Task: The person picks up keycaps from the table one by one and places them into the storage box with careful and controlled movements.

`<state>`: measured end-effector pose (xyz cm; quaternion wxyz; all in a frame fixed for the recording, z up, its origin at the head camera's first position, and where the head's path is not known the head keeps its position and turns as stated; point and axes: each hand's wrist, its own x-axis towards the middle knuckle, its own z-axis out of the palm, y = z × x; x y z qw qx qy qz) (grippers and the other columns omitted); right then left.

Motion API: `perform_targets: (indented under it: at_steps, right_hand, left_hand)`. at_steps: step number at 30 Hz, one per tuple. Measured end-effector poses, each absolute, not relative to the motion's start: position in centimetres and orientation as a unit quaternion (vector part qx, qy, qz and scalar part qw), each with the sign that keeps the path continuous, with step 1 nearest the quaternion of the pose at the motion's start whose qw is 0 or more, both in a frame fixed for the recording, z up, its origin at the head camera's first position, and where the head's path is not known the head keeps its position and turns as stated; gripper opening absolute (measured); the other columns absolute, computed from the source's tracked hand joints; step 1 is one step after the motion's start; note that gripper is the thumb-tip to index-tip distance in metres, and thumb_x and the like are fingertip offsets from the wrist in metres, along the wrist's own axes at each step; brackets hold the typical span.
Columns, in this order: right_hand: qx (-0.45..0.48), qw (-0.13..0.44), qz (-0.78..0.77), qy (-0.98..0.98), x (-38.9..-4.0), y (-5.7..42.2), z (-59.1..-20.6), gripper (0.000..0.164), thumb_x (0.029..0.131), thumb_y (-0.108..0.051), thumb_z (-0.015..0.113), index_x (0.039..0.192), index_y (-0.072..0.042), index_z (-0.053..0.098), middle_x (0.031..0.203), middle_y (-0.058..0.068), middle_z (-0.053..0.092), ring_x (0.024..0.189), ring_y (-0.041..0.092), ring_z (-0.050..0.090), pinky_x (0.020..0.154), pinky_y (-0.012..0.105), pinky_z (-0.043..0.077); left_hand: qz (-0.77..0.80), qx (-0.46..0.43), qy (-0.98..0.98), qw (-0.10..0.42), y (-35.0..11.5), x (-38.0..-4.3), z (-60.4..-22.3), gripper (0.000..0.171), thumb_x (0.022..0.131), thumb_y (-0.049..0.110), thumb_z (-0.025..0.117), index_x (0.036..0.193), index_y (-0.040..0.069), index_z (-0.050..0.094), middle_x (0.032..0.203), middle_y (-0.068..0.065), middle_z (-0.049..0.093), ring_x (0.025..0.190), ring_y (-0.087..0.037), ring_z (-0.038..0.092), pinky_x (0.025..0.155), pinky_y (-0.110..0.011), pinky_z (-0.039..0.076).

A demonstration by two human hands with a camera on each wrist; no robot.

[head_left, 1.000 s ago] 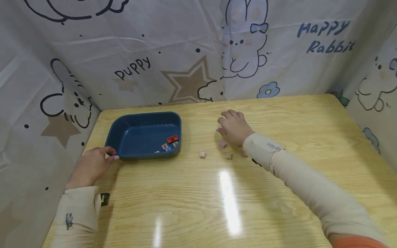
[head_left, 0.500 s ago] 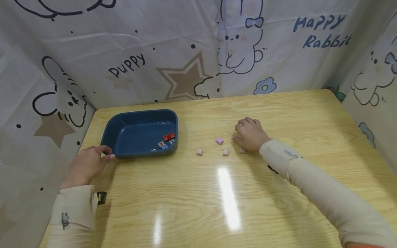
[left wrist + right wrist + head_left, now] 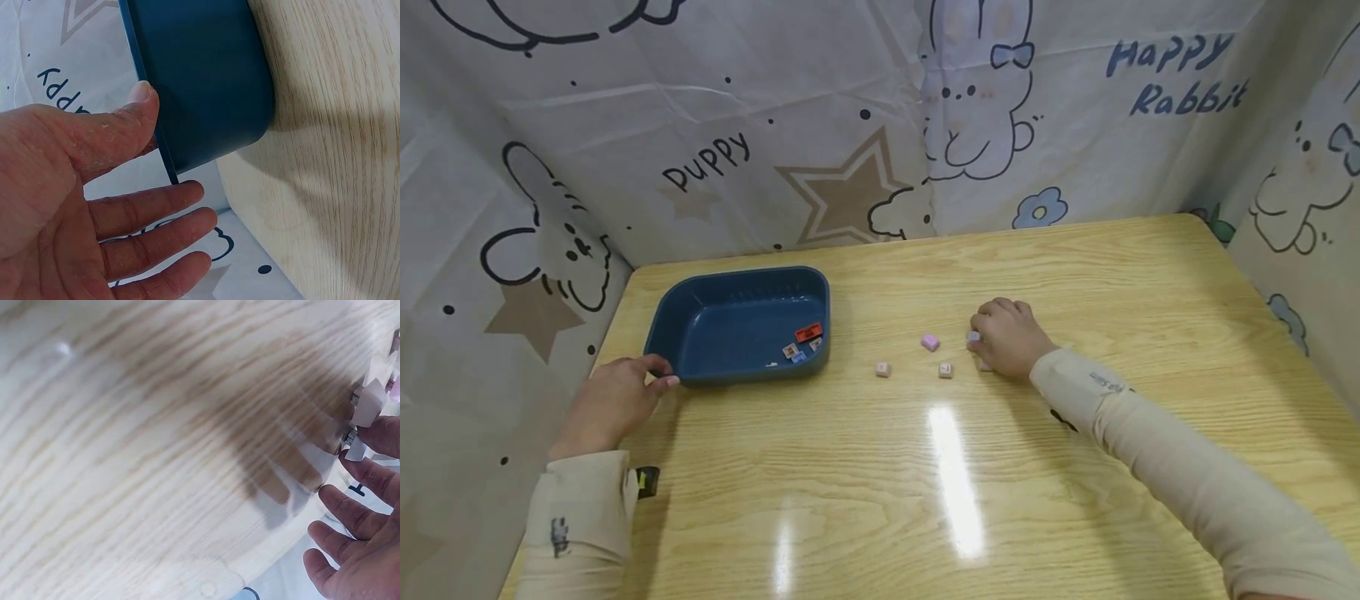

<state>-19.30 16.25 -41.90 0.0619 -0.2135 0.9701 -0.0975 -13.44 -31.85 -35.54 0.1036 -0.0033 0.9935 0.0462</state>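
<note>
My left hand [image 3: 617, 400] pinches the near left corner rim of a dark blue tray [image 3: 737, 373]; in the left wrist view its thumb lies on the rim, with the other fingers extended. My right hand [image 3: 1011, 337] is low over the table, right of the tray. Its thumb and index finger pinch a pale keycap [image 3: 973, 336], also seen as a whitish keycap [image 3: 355, 449] in the right wrist view. A beige keycap [image 3: 984, 365] is partly hidden beneath this hand. Nearby lie a pink keycap [image 3: 930, 342] and two beige ones, a middle keycap [image 3: 946, 370] and a left keycap [image 3: 883, 369].
Inside the tray, at its right end, lie a wide red keycap [image 3: 808, 332] and several smaller pieces. The wooden table [image 3: 850, 500] meets a printed cloth [image 3: 820, 100] at its back and left. A bright reflection crosses the tabletop.
My right hand has moved right and toward me, uncovering the pink keycap, and its fingers have closed on a pale keycap. The left hand stays on the tray rim; the view shifted slightly.
</note>
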Motion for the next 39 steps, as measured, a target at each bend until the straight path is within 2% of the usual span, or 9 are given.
perform_targets:
  at_steps: [13,19,29,39]
  right_hand:
    - [-0.226,0.062,-0.092,0.968,-19.6,15.0,-41.2,0.021,0.096,-0.025,0.058,0.101,-0.007,0.067,0.128,0.017,0.059,0.128,0.038,0.047,0.106,0.063,0.035]
    - [-0.239,0.053,-0.076,0.966,-20.5,13.1,-40.0,0.023,0.096,-0.025,0.057,0.106,-0.007,0.066,0.131,0.016,0.057,0.129,0.037,0.047,0.107,0.061,0.034]
    - [-0.285,0.029,-0.080,0.955,-21.8,7.3,-37.4,0.026,0.095,-0.028,0.059,0.111,-0.009,0.066,0.136,0.013,0.055,0.132,0.033,0.045,0.110,0.057,0.035]
    - [-0.325,0.010,-0.056,0.944,-22.1,0.6,-35.9,0.030,0.095,-0.033,0.059,0.117,-0.014,0.065,0.137,0.010,0.054,0.133,0.030,0.045,0.111,0.052,0.035]
  left_hand:
    - [0.041,-0.001,0.994,0.097,-32.2,-13.3,-35.6,0.028,0.096,0.032,0.056,0.107,0.008,0.064,0.108,-0.029,0.065,0.095,-0.044,0.062,0.074,-0.057,0.048]
    - [0.037,0.005,0.996,0.087,-32.3,-13.2,-35.6,0.026,0.095,0.030,0.057,0.106,0.007,0.065,0.105,-0.028,0.067,0.091,-0.041,0.063,0.071,-0.054,0.048]
    - [0.034,0.019,0.996,0.083,-31.9,-13.1,-35.3,0.026,0.095,0.029,0.058,0.105,0.006,0.066,0.103,-0.028,0.067,0.095,-0.047,0.062,0.075,-0.058,0.048]
    - [0.031,0.016,0.996,0.079,-31.8,-13.3,-35.4,0.026,0.094,0.028,0.059,0.105,0.005,0.066,0.102,-0.027,0.068,0.092,-0.043,0.063,0.074,-0.055,0.049]
